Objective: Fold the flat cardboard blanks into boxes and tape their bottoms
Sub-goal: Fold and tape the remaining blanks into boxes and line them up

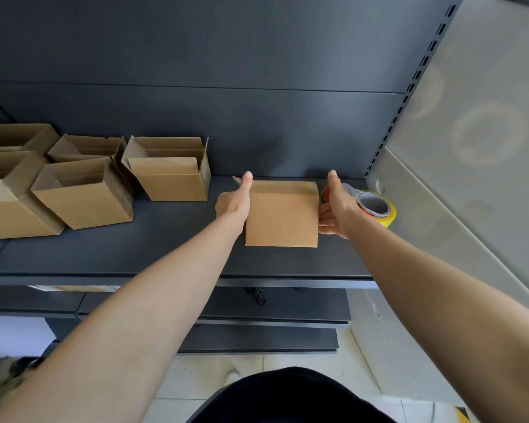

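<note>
**A:** Where are you in the job right now?

**B:** You've got a cardboard piece [281, 213] between both hands, just right of the frame's centre, over the dark shelf [165, 248]. Your left hand [234, 203] clasps its left edge, thumb lying up along that edge. Your right hand [336, 206] holds the right edge, thumb raised, fingers curled round the side. Neither is spread wide; both are closed onto the cardboard.

**A:** Is it still flat, or already a box?

**B:** From here you see only one plain face and a fold line near its top, so I can't tell whether it is squared up or still collapsed. My guess is you're at the opening-out step, or about to turn it so the bottom flaps face you.

**A:** And the finished ones?

**B:** Five open boxes sit grouped at the left of the frame; the nearest box [168, 169] stands with flaps up, well apart from your hands.

**A:** What does the next move ask of you?

**B:** Likely pushing the two side edges toward each other to make a tube, then folding the bottom flaps shut. You'll need one hand free for the tape dispenser [376, 207], lying just behind your right hand at centre right, yellow roll on it. Keep the other hand pressing the flaps so they don't spring open.
</note>
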Tool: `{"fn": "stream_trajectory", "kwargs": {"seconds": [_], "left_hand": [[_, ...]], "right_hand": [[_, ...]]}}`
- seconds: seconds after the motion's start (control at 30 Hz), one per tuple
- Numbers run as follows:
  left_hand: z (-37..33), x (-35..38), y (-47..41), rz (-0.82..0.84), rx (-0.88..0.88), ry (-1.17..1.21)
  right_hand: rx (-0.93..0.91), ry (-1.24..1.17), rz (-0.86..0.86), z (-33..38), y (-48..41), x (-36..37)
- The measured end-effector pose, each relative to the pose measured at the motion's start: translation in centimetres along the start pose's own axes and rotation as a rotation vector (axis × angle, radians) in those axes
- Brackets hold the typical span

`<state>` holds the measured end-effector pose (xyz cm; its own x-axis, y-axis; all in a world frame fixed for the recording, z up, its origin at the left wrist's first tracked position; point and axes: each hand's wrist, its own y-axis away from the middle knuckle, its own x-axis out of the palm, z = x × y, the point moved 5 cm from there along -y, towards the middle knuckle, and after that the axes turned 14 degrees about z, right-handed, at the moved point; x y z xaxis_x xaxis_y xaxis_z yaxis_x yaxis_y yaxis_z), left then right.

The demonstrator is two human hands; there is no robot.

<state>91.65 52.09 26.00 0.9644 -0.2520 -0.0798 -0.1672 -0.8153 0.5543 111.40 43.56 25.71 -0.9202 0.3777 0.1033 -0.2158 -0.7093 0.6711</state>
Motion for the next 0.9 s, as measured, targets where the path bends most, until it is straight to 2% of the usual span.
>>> {"fn": "stream_trajectory", "kwargs": {"seconds": [0.1, 0.2, 0.3, 0.4, 0.53, 0.63, 0.9], "left_hand": [[-0.7, -0.2, -0.3, -0.048, 0.148, -0.082], [-0.8, -0.7, -0.5, -0.003, 0.209, -0.108], [-0.1, -1.1, -0.9, 0.056, 0.173, -0.065], [0.1, -1.4, -0.8, 0.072, 0.094, 0.075], [0.1, -1.2, -0.4, 0.106, 0.037, 0.060], [0.2, -1.2, -0.3, 0.145, 0.011, 0.063], [0.6, -1.2, -0.2, 0.283, 0.028, 0.050]], "right_hand": [[-0.053, -0.006, -0.068, 0.6, -0.3, 0.0], [-0.079, -0.033, -0.079, 0.6, 0.0, 0.2], [-0.068, -0.025, -0.108, 0.1, 0.6, 0.1], [-0.076, 0.015, -0.115, -0.2, 1.1, 0.4], [-0.107, 0.121, -0.070, -0.1, 1.1, 1.4], [-0.124, 0.181, -0.150, -0.3, 1.1, 1.6], [-0.139, 0.159, -0.370, -0.1, 1.9, 2.5]]}}
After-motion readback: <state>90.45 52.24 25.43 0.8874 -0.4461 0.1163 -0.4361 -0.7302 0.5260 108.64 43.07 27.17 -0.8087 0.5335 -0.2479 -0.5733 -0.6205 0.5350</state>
